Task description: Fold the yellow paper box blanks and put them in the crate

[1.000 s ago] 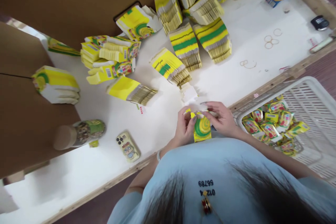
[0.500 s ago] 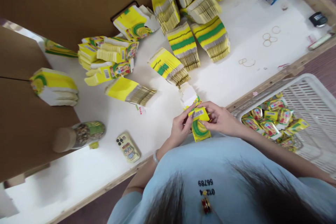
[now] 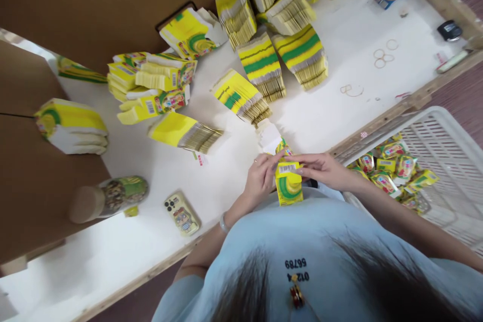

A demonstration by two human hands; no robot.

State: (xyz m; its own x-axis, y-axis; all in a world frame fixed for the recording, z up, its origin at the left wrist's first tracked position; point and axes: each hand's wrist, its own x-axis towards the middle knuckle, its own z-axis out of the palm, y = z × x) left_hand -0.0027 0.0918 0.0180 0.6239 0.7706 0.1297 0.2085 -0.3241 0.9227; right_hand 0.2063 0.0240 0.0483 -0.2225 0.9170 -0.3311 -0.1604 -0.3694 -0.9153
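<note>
A small yellow-and-green cardboard box (image 3: 289, 186) is between my hands, close to the blue shirt, its barcode end toward the table. My left hand (image 3: 259, 177) grips its left edge with curled fingers. My right hand (image 3: 325, 170) pinches the barcode end from the right, fingers fairly straight. Just beyond the held box, white unfolded flaps (image 3: 269, 136) and a printed carton panel lie on the table; whether they are joined to a stack is hidden. Past them is a fanned stack of flat yellow cartons (image 3: 238, 94), with another stack (image 3: 184, 132) to the left.
More carton bundles (image 3: 262, 63) and loose boxes (image 3: 154, 80) cover the far side of the table (image 3: 332, 121). A phone (image 3: 182, 213) and a jar (image 3: 113, 196) lie at left. Rubber bands (image 3: 384, 55) are scattered right. A white basket (image 3: 449, 161) holds several filled-looking boxes.
My right hand's fingers have straightened and shifted up to the box's barcode end. My left fingers have moved slightly along its left edge. The box stays nearly in place; the view has shifted slightly.
</note>
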